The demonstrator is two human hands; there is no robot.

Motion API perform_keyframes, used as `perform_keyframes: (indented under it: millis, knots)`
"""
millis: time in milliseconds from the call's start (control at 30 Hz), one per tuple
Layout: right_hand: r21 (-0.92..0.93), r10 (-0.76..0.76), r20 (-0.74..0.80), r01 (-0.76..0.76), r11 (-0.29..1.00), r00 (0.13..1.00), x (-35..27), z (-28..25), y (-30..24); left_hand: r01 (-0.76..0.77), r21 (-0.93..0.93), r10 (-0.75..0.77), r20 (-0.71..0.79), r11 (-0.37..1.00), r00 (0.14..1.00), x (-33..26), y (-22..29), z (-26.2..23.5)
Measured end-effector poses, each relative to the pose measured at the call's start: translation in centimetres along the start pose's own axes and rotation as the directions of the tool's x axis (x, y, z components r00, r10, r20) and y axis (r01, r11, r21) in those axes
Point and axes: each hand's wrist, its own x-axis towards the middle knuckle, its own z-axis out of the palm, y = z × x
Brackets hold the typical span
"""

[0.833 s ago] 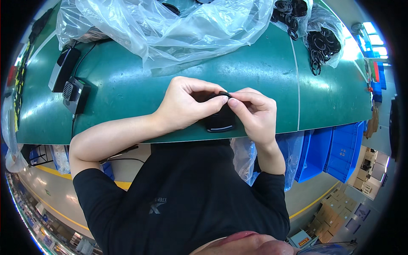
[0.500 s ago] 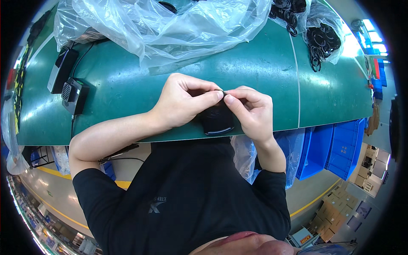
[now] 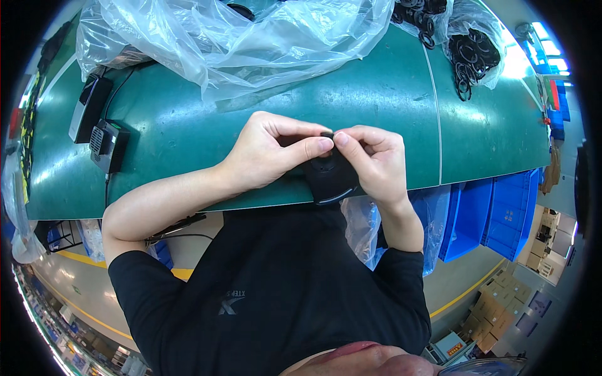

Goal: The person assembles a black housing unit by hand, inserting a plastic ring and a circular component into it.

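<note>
Between my hands, at the near edge of the green table, is a black part (image 3: 332,182) with a wide, curved lower end and a narrow stem at the top. My left hand (image 3: 266,147) pinches the stem from the left with thumb and forefinger. From the right, my right hand (image 3: 379,160) closes its thumb and fingers on the same narrow end. A bit of the dark stem tip (image 3: 327,134) shows between the fingertips. What kind of part this is, I cannot make out, and the fingers hide some of the stem.
Clear plastic sheeting (image 3: 251,56) covers the table's far side. Bags of black rings (image 3: 473,56) lie at the far right. Two black-and-grey boxes, one a corded device (image 3: 108,145), stand at the left. Blue bins (image 3: 511,213) sit below the table's right edge.
The wide end of the black part has swung slightly right and toward me. More of its stem shows between my fingertips, which stay pinched at the top.
</note>
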Motion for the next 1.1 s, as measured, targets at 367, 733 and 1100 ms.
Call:
perform_keyframes:
  millis: [367,733,1100]
  knots:
    - [0.096,-0.015,-0.128,0.027,0.995,0.992,0.6,-1.2,0.5,0.132,-0.073,-0.122,0.129,0.989,0.984,0.7,-0.9,-0.5]
    - [0.104,-0.012,-0.129,0.026,0.994,0.992,0.0,-1.4,0.3,0.145,-0.226,-0.123,0.106,0.963,0.987,0.2,-1.1,0.2]
    - [0.148,-0.021,-0.140,0.041,0.988,0.990,0.4,-1.4,0.2,0.180,-0.213,-0.156,0.123,0.960,0.980,0.5,-0.7,0.0]
